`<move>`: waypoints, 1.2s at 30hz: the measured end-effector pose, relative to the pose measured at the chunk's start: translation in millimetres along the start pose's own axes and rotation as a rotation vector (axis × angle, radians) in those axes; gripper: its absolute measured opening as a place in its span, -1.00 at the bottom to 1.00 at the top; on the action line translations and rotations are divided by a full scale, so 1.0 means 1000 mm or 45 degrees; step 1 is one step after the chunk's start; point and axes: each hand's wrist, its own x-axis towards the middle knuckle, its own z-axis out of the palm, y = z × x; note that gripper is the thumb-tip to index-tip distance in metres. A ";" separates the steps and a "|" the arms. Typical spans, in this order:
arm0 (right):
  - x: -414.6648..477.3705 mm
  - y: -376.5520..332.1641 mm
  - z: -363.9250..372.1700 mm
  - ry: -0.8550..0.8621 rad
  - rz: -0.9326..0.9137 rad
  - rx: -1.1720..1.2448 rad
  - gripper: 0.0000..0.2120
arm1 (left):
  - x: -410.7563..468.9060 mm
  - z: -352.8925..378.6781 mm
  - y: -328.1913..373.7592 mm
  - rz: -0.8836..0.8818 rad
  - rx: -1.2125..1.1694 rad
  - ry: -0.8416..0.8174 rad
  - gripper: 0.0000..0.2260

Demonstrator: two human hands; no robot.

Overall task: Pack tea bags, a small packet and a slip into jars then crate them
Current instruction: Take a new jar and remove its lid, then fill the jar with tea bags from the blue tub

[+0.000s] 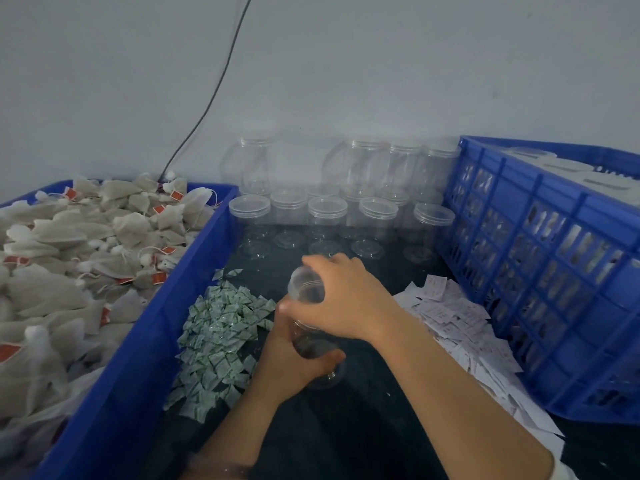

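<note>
While left hand point(280, 358) grips clear jar point(306, 289) low, right hand point(346, 296) its top | bin point(145, 327): tea bags point(69, 258) heaped | crate point(554, 271): contents unclear

- A clear plastic jar point(306, 292) is held over the middle of the dark table point(346, 431).
- Its upper part is gripped by the right hand point(346, 299) and its lower part by the left hand point(287, 358).
- Beige tea bags with red tags point(69, 254) are heaped in a solid blue plastic crate point(194, 271) at the table's left edge.
- Small green-and-white packets point(221, 327) are piled just beside that crate.
- White paper slips point(450, 317) are scattered against a blue latticed plastic crate point(554, 271) at the right edge.
- Empty clear jars point(327, 216) are ranged along the far edge.
</note>
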 end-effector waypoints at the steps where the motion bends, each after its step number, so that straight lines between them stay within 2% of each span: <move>1: -0.001 0.001 -0.003 0.095 -0.009 0.194 -0.18 | 0.000 0.000 0.000 0.000 0.000 -0.001 -0.22; 4: 0.003 0.016 -0.005 0.464 0.086 0.894 -0.18 | 0.000 -0.001 0.001 -0.011 -0.025 0.006 -0.19; 6: 0.011 0.037 0.006 0.601 0.297 1.308 -0.30 | -0.001 -0.001 0.002 -0.015 -0.013 0.000 -0.17; 9: 0.014 0.068 0.046 0.584 0.736 2.005 -0.55 | -0.001 -0.002 0.002 -0.026 -0.009 -0.011 -0.15; 12: 0.005 0.086 0.086 0.567 0.945 2.348 -0.69 | -0.001 -0.002 0.001 -0.036 -0.010 -0.028 -0.12; 14: 0.004 0.093 0.097 0.668 0.923 2.375 -0.84 | -0.001 -0.003 0.001 -0.044 0.000 -0.040 -0.08; 16: 0.004 0.090 0.097 0.685 0.865 2.188 -0.81 | -0.001 -0.004 0.000 -0.042 -0.005 -0.045 -0.06; 21: -0.006 0.078 0.107 0.720 0.639 1.178 -0.75 | 0.000 -0.003 0.003 -0.035 0.034 -0.004 -0.14; 23: -0.010 0.073 0.106 0.826 0.444 1.010 -0.75 | -0.001 -0.005 0.005 -0.034 0.080 0.029 -0.18; 25: -0.018 0.065 0.101 0.828 0.220 1.097 -0.73 | -0.004 -0.006 0.008 -0.036 0.081 0.047 -0.20; 27: -0.024 0.052 0.095 0.691 0.069 1.363 -0.63 | -0.008 -0.006 0.013 -0.024 0.034 0.047 -0.22; 30: -0.020 0.034 0.087 0.471 0.020 1.598 -0.31 | -0.009 -0.007 0.028 0.036 -0.124 0.100 -0.25; 32: -0.015 0.022 0.082 0.355 -0.053 1.613 -0.22 | -0.007 -0.015 0.042 0.059 -0.202 0.176 -0.26; 36: -0.002 0.001 0.066 0.246 -0.342 1.636 0.00 | -0.003 -0.038 0.077 0.127 -0.190 0.254 -0.33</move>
